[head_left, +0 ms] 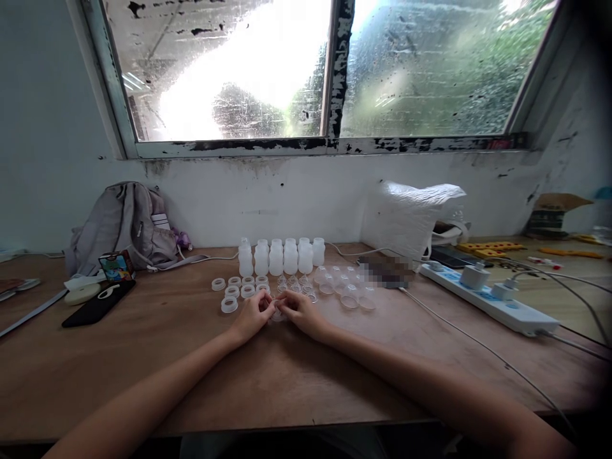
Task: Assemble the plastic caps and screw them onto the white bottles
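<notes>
My left hand (252, 314) and my right hand (300, 312) meet at the middle of the wooden table (306, 376), fingers pinched together round a small clear plastic part (277, 313) that I cannot name. Just beyond them lie several white rings (236, 290), several small clear nipples (295, 285) and several clear caps (347, 288). Behind these stands a row of several white plastic bottles (281, 256).
A grey backpack (125, 224) leans on the wall at the left, with a small box (116, 266) and a black phone (98, 304) near it. A white plastic bag (415, 213) and a white power strip (488, 298) with trailing cables sit to the right.
</notes>
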{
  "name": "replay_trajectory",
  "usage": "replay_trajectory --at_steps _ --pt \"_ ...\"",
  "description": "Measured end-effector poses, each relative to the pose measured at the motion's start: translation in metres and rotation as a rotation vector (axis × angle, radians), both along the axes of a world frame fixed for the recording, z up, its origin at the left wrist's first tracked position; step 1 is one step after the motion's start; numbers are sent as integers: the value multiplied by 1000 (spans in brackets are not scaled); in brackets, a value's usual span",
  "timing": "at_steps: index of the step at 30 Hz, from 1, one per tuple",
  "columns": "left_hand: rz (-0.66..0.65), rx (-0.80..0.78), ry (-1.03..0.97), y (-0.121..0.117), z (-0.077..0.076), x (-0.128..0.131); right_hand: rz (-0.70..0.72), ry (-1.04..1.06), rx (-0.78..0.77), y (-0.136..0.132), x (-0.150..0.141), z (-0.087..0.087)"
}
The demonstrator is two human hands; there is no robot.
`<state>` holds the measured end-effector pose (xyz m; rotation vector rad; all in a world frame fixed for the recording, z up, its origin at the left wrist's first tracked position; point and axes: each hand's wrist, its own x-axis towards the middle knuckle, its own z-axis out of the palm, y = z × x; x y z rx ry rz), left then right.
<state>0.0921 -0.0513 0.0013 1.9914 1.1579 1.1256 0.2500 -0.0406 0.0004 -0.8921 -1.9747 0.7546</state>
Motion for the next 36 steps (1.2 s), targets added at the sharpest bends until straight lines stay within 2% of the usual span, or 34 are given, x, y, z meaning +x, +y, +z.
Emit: replay_trajectory --at_steps 4,14,22,36 --pt "48 80 36 -1 2 -1 -5 -5 39 0 0 1" --pt "50 165 102 2 -3 -2 -36 -25 76 5 0 -6" --pt "74 165 106 0 -1 0 -74 -53 106 3 0 -4" --pt "90 202 159 0 -1 -1 -2 -38 51 5 1 -4"
